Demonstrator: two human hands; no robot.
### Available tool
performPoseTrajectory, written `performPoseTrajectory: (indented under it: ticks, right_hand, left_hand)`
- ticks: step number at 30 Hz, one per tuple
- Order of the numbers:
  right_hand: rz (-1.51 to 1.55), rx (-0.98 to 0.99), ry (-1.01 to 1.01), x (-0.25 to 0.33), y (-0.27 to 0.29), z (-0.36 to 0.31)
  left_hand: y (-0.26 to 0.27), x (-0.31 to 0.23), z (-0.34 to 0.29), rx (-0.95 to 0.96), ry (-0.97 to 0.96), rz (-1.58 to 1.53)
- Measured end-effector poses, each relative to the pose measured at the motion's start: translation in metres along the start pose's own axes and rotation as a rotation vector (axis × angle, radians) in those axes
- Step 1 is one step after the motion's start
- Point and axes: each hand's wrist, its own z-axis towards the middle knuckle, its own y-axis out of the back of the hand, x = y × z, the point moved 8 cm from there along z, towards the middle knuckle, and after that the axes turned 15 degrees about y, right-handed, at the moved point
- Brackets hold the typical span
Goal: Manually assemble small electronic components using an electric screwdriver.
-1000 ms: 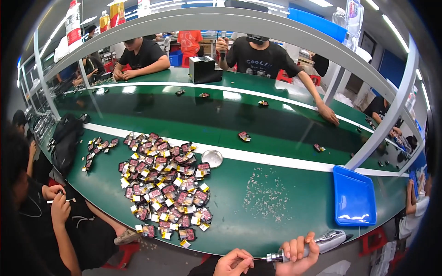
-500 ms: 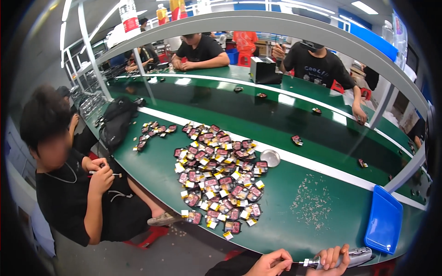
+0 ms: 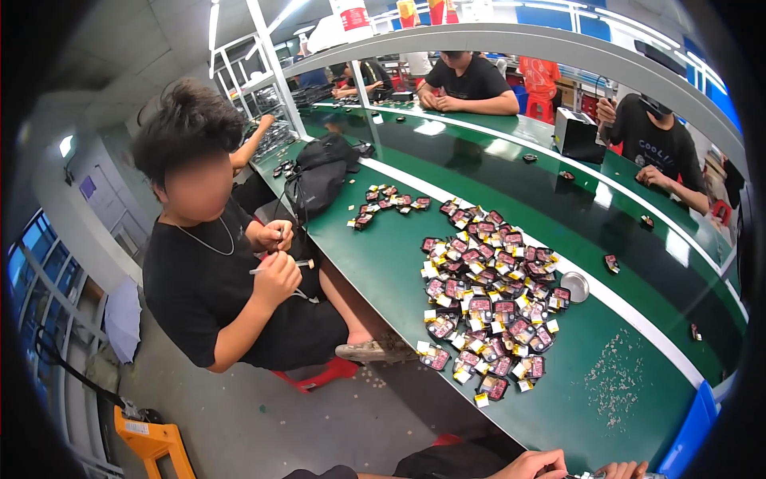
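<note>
At the lower edge, right of centre, my left hand [image 3: 533, 465] has its fingers pressed together; what they pinch is hidden. Beside it my right hand [image 3: 624, 469] is wrapped round a grey electric screwdriver [image 3: 654, 476], most of which the picture's edge cuts off. Ahead of both hands, tiny silvery pieces [image 3: 614, 379] lie scattered on the green table [image 3: 550, 427]. To their left spreads a heap of small black casings [image 3: 503, 308] with reddish insides and white-and-yellow tabs. A round metal dish [image 3: 574, 287] sits at the heap's right side.
A blue tray [image 3: 690, 435] stands tilted at the table's right end. Beyond the white rail runs a dark conveyor belt [image 3: 479, 172] carrying a few casings. A seated person [image 3: 215, 263] works at the left, near a black backpack [image 3: 319, 172]. A grey shelf beam [image 3: 511, 40] crosses overhead.
My view has swung left, so everything sits further right in the picture. Both my hands are now lower and more cut off. Across the belt, a person's outstretched arm has drawn in.
</note>
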Motion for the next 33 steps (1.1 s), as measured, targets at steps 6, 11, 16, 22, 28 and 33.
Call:
performPoseTrajectory:
  ticks: [6, 11, 16, 22, 28, 33]
  right_hand:
    - [0.037, -0.005, 0.011, 0.001, 0.001, 0.002]
    - [0.083, -0.010, 0.014, 0.002, 0.026, 0.011]
    - [0.043, -0.017, 0.014, -0.006, 0.028, 0.018]
    - [0.034, -0.115, 0.038, -0.002, 0.051, 0.029]
    - [0.056, -0.098, -0.036, -0.026, 0.051, 0.029]
    - [0.066, 0.040, 0.047, -0.011, 0.074, 0.031]
  left_hand:
    - [-0.004, -0.005, 0.006, 0.047, -0.015, 0.070]
    - [-0.007, -0.003, 0.015, 0.062, 0.008, 0.159]
    - [-0.014, -0.045, 0.032, 0.095, -0.121, 0.357]
    - [0.011, -0.106, 0.109, -0.078, -0.501, 0.905]
    - [0.081, -0.113, 0.303, -0.425, -0.334, 1.340]
    - [0.065, -0.050, 0.397, -0.256, -0.275, 1.373]
